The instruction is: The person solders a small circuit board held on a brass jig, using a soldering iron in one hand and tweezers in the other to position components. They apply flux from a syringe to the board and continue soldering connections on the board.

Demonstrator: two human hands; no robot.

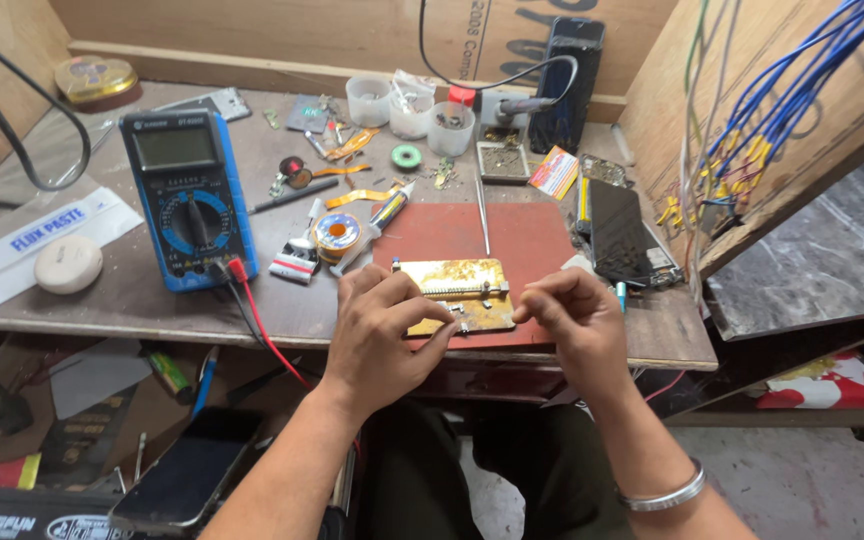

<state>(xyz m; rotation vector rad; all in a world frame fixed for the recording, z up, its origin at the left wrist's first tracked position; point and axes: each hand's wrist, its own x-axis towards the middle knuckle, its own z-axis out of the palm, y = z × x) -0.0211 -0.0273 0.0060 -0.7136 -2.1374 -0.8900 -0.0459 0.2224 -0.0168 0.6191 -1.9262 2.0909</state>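
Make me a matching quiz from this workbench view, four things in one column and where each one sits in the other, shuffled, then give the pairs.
Things:
1. blue multimeter
2. gold metal holder plate
3. white round puck
4. black phone

Places:
A. on the red mat, between the left hand and right hand
B. far left, on the white packet
C. right edge of the mat
D. left of centre, red and black leads plugged in

Pairs: 1-D, 2-A, 3-B, 4-C
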